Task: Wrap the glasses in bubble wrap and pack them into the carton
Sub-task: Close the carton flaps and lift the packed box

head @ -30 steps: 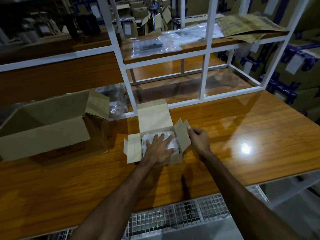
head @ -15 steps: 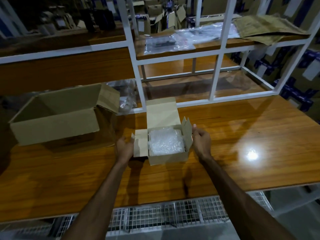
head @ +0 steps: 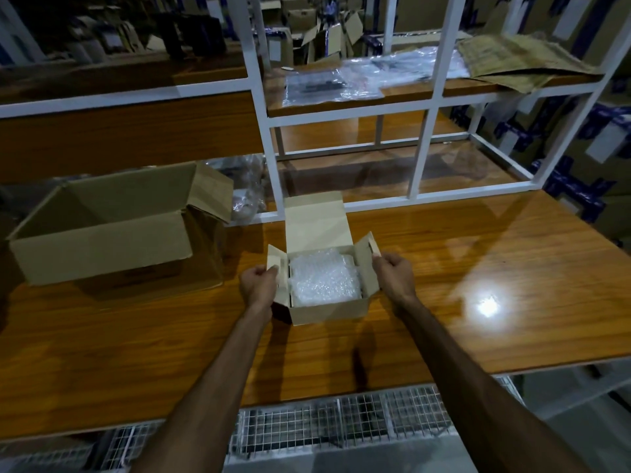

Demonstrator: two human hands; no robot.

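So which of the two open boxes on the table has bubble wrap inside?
The small carton between both hands holds the bubble-wrapped bundle. The large carton to its left shows only bare cardboard inside.

Both forearms come into view bare from the bottom edge up to the wrists, with no sleeve, cuff or glove on either. The left hand (head: 256, 285) and the right hand (head: 392, 275) show no ring, watch or band on the sides facing the camera.

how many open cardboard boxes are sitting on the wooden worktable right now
2. The small tan cardboard carton holding the white bubble-wrapped bundle sits between the left hand and right hand. The large brown cardboard box stands far left. More boxes crowd the dim background shelves.
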